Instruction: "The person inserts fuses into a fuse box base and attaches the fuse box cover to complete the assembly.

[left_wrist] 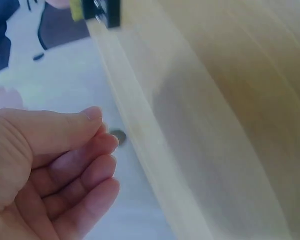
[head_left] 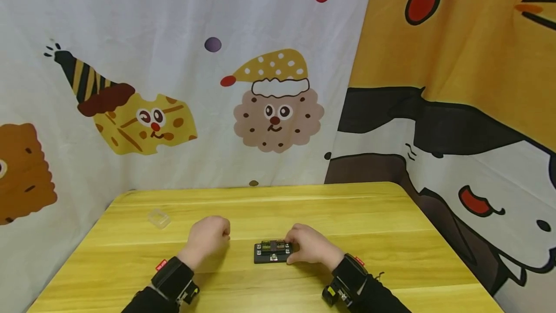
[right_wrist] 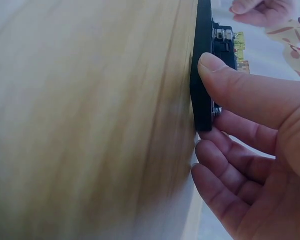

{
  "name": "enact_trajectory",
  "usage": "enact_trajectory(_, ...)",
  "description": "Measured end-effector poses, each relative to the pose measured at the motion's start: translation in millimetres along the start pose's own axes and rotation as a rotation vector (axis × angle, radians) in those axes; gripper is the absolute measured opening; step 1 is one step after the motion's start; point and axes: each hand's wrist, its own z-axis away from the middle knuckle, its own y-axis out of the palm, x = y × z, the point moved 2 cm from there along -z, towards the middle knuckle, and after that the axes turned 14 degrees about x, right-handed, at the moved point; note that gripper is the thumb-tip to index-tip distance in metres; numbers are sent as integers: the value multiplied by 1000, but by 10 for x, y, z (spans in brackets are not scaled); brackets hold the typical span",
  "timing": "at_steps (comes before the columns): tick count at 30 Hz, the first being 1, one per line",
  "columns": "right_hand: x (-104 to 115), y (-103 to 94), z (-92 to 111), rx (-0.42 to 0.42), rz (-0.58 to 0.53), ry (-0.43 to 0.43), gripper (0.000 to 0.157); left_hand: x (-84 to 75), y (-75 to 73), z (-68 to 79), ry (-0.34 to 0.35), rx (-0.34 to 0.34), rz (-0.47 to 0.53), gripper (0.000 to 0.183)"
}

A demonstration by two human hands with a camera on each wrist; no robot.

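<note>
A black fuse block point(head_left: 272, 252) with metal screw terminals and small yellow see-through pieces along its top lies on the wooden table. My right hand point(head_left: 313, 245) grips its right end. In the right wrist view the thumb point(right_wrist: 213, 64) presses the near edge of the block point(right_wrist: 205, 95), with the fingers curled around its end. To the left of the block, apart from it, is my left hand point(head_left: 207, 237). Its fingers point(left_wrist: 92, 175) are loosely curled and the thumb tip lies close to the index fingertip; nothing shows between them.
A clear plastic cover point(head_left: 159, 218) lies on the table point(head_left: 347, 211), farther back and left of my left hand. Cartoon-printed curtains point(head_left: 173, 28) hang behind the table's far edge and along its sides. Each wrist wears a black strapped camera mount point(head_left: 173, 279).
</note>
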Motion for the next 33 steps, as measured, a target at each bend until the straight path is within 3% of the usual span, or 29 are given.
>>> enact_trajectory(3, -4, 2, 4, 3, -6, 7, 42, 154, -32, 39, -26, 12, -7, 52)
enact_trajectory(12, -31, 20, -4, 4, -4, 24, 42, 626, -214, 112, -91, -21, -139, 31)
enact_trajectory(19, -49, 22, -7, 7, -8, 25, 41, 994, -279, 172, -143, -90, -273, 21)
enact_trajectory(26, -50, 20, -9, 4, 3, 16, 41, 1157, -284, 241, -102, -96, -336, 21)
enact_trajectory(33, -53, 21, -12, 7, 4, 29, 41, 1303, -289, 226, -86, -29, -385, 20)
